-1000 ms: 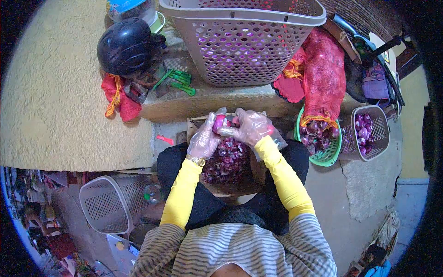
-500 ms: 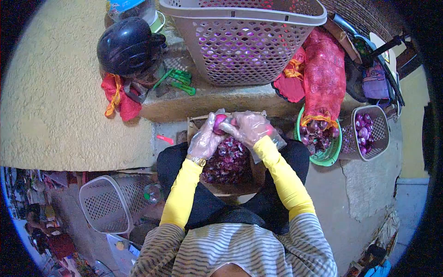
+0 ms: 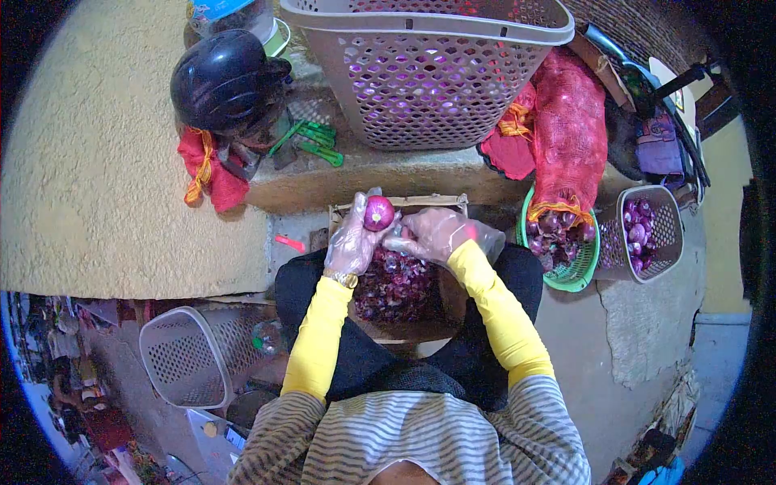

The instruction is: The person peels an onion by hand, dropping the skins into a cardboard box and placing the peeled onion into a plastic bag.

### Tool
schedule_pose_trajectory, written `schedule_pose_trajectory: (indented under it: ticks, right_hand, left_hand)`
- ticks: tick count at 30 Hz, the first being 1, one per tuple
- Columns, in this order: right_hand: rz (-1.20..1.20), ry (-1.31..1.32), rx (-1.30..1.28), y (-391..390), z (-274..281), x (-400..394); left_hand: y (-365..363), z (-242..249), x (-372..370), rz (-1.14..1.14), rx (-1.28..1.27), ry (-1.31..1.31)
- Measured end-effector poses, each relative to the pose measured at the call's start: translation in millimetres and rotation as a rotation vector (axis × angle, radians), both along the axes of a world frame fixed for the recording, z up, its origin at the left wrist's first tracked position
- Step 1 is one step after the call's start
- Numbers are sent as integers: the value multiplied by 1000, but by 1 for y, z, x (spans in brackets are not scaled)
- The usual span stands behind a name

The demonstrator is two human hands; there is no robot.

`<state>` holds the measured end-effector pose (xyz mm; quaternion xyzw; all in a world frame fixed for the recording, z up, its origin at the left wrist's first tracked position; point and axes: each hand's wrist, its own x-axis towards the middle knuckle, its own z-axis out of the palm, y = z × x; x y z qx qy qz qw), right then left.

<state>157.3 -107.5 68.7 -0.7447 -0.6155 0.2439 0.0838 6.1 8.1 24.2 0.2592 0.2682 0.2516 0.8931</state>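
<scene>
My left hand (image 3: 349, 242), in a clear plastic glove, holds a peeled-looking red onion (image 3: 378, 213) over a cardboard box (image 3: 453, 303). Papery purple onion skins (image 3: 396, 287) fill much of the box between my knees. Just right of the onion, my right hand (image 3: 439, 234), gloved the same way, is closed with the fingers curled and the thumb toward my left hand. A bit of pinkish red shows at the heel of that hand; what the fingers grip is hidden.
A large perforated basket (image 3: 436, 28) stands on the ledge ahead. At right are a red mesh sack (image 3: 570, 121), a green basket (image 3: 596, 263) of onions and a grey basket (image 3: 675, 242) of onions. Green cutters (image 3: 319, 144) and a black helmet (image 3: 218, 81) sit ahead left.
The onion has turned in my left hand and sits higher, its round end now facing up. My right hand has drawn slightly away from it, down and to the right.
</scene>
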Motion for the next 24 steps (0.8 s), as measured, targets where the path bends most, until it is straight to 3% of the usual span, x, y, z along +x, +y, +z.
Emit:
schedule_pose_trajectory:
  ticks: [5,7,17,24]
  right_hand:
    - [32,-19,-100,-5,3,-1]
    - [-77,-15,-59,-6,-2,-4]
    - [-11,-41,24,-6,-25,-1]
    - [-55,54,-139,-4,-36,-2]
  left_hand:
    - [6,-11,-4,43,-23,10]
    - [11,-18,-6,37,38,12]
    - [19,-18,-17,69,65,23]
    - [16,-9,-16,50,123,-9]
